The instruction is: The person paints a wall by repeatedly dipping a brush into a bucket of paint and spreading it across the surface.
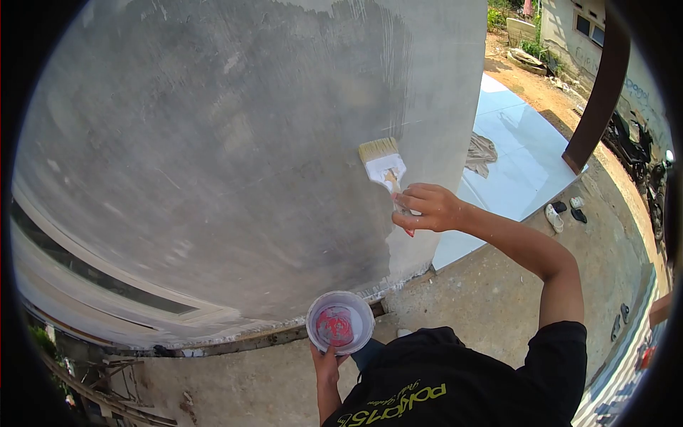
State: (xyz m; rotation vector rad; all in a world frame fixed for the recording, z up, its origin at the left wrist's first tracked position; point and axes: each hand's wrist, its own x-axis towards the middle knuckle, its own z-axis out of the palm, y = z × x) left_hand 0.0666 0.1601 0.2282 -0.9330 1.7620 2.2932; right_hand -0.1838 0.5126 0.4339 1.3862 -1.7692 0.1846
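My right hand is closed round the handle of a wide paintbrush. Its pale bristles point up and lie at or close to the wall; contact is hard to make out. A dark grey, wet-looking coat covers much of the wall, with a lighter strip along its right side. Lower down, my left hand grips a clear plastic tub from below and the side. Whitish liquid and a red patch show inside the tub.
White floor tiles lie right of the wall corner, with a crumpled cloth on them. A brown post rises at the tiles' edge. Shoes rest on the concrete floor. Motorbikes stand far right; a window frame is lower left.
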